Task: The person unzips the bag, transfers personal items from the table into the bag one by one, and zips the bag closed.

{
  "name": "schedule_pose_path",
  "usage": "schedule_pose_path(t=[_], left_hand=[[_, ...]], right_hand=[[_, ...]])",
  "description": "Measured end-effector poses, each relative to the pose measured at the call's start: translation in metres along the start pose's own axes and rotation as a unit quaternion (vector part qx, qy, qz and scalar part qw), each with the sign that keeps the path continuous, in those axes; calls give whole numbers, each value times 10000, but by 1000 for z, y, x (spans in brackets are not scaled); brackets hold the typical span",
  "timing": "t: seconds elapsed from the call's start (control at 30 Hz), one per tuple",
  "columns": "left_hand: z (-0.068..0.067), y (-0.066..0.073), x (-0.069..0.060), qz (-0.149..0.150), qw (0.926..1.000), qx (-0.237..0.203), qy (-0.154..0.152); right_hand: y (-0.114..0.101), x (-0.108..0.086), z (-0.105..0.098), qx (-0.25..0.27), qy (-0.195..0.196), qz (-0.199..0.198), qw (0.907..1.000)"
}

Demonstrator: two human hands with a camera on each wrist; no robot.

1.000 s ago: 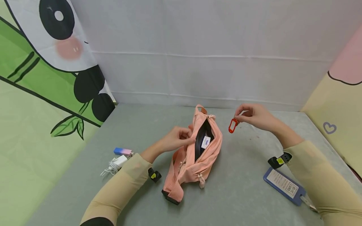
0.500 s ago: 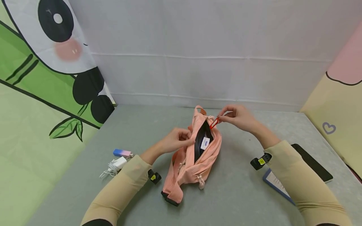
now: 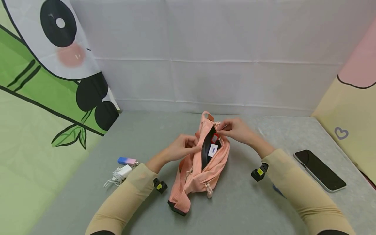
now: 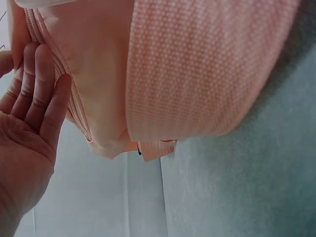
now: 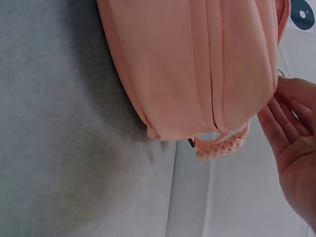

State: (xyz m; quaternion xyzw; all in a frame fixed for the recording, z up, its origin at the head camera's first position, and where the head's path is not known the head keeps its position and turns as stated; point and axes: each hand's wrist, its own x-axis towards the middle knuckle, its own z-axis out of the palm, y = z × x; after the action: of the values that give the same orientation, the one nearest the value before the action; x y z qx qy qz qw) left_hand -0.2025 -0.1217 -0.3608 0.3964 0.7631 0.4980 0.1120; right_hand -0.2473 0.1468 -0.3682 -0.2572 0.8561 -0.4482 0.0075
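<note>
A pink sling bag point(image 3: 192, 182) lies on the grey table with its zip opening spread, showing a dark lining and a white label point(image 3: 212, 150). My left hand point(image 3: 183, 146) pinches the left edge of that opening. In the left wrist view its fingers point(image 4: 37, 94) lie along the bag's zip. At the upper right of the opening, my right hand point(image 3: 236, 131) pinches a red key tag point(image 3: 215, 138) by its top end, and the tag hangs just inside the bag. The bag's side point(image 5: 163, 64) hides the tag in the right wrist view.
Left of the bag lie a white charger with a bundled cable point(image 3: 121, 172) and a small blue-and-pink stick point(image 3: 127, 161). A black-screened phone point(image 3: 320, 169) lies at the right. The blue card holder point(image 3: 277, 191) is mostly hidden by my right sleeve.
My right hand has moved left and slightly down, carrying the red key tag from beside the bag into its opening. The phone has come into view. My left hand keeps its hold.
</note>
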Motion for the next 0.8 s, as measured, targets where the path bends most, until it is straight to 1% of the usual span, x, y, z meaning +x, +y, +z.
schedule_pose_path(t=[0.07, 0.13, 0.33, 0.4, 0.57, 0.73, 0.8], left_hand=[[0, -1, 0, 1, 10000, -38, -8], [1, -1, 0, 11, 10000, -75, -19], [1, -3, 1, 34, 9999, -134, -19], [1, -9, 2, 22, 9999, -104, -18], [1, -29, 5, -17, 10000, -22, 7], [0, -34, 5, 45, 10000, -38, 46], [-1, -34, 5, 103, 9999, -31, 50]], right_hand=[[1, 1, 3, -95, 6, 2, 10000], [1, 1, 5, -268, 6, -78, 9996], [-1, 5, 7, -937, -159, -342, 9949], [-1, 6, 7, -1015, -213, -396, 9938], [-3, 4, 7, -907, -226, -386, 9949], [-4, 2, 7, -710, -186, -381, 9966], [-5, 0, 7, -608, -130, -420, 9972]])
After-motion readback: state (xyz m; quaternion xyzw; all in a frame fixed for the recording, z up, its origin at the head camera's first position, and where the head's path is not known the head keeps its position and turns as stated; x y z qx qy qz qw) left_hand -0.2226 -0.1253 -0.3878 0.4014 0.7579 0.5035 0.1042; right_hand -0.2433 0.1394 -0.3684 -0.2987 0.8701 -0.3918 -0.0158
